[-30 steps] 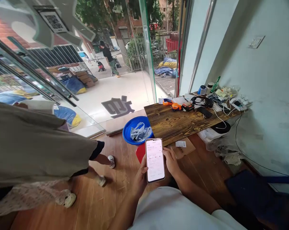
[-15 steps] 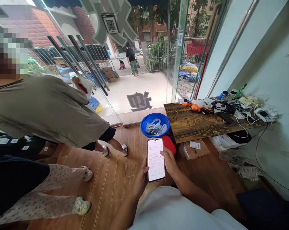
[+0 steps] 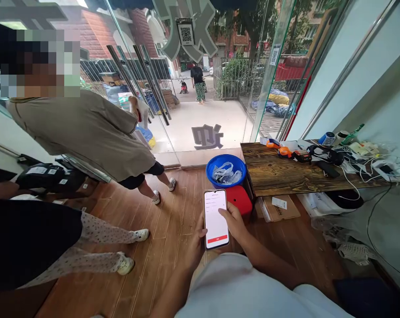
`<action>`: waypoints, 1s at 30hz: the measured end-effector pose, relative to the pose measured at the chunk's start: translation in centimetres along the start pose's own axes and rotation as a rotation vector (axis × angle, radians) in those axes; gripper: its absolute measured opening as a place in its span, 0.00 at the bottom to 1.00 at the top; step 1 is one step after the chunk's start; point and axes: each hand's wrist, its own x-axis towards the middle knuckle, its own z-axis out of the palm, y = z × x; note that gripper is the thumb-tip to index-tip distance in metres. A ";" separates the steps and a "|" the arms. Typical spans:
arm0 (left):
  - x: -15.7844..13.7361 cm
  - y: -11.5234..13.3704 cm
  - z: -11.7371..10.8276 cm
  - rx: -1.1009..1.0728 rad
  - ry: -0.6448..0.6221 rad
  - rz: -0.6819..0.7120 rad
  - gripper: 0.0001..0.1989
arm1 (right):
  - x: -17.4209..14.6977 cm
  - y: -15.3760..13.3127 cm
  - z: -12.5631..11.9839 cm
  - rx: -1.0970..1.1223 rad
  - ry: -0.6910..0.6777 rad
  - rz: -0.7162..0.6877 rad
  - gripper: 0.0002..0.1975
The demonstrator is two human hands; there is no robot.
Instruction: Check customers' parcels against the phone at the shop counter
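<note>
A smartphone (image 3: 216, 225) with a lit, mostly white screen and a red bar near its bottom is held upright in front of my body. My left hand (image 3: 198, 238) is closed round its left edge, thumb at the lower side of the screen. On the other side, my right hand (image 3: 235, 221) grips the right edge, with its thumb reaching over the upper part of the glass. The fingers behind the phone are hidden. Just beyond it are a red stool (image 3: 241, 201) and a blue bin (image 3: 225, 170) with plastic bags inside.
A wooden table (image 3: 279, 176) on the right carries orange scanners (image 3: 285, 152), cables and bottles. Beneath it lies a cardboard box (image 3: 281, 210). Two people stand at my left, one in a khaki shirt (image 3: 87, 132). Glass doors (image 3: 216, 115) are ahead; another person (image 3: 198, 81) is outside.
The phone screen has switched to a whiter page with a red bar at the bottom. My view has turned left, and the person outside has walked farther away. Both hands keep hold of the phone.
</note>
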 end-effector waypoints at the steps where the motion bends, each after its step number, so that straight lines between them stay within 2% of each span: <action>1: -0.2 0.1 -0.1 0.000 0.007 0.011 0.35 | -0.2 0.0 0.1 0.020 -0.017 0.004 0.11; 6: -0.9 0.3 -0.4 -0.001 0.032 0.016 0.34 | -1.8 0.3 0.5 0.032 -0.118 0.049 0.14; 10: -1.2 0.5 -0.3 -0.027 0.039 0.046 0.38 | -3.2 0.4 0.7 0.056 -0.165 0.073 0.20; 14: -1.3 0.7 -0.1 -0.026 0.025 -0.011 0.42 | -4.2 -0.2 0.8 0.034 -0.173 0.081 0.24; 30: -1.3 0.5 0.8 0.007 0.110 -0.047 0.47 | -4.2 -0.6 -0.1 0.042 -0.229 0.057 0.31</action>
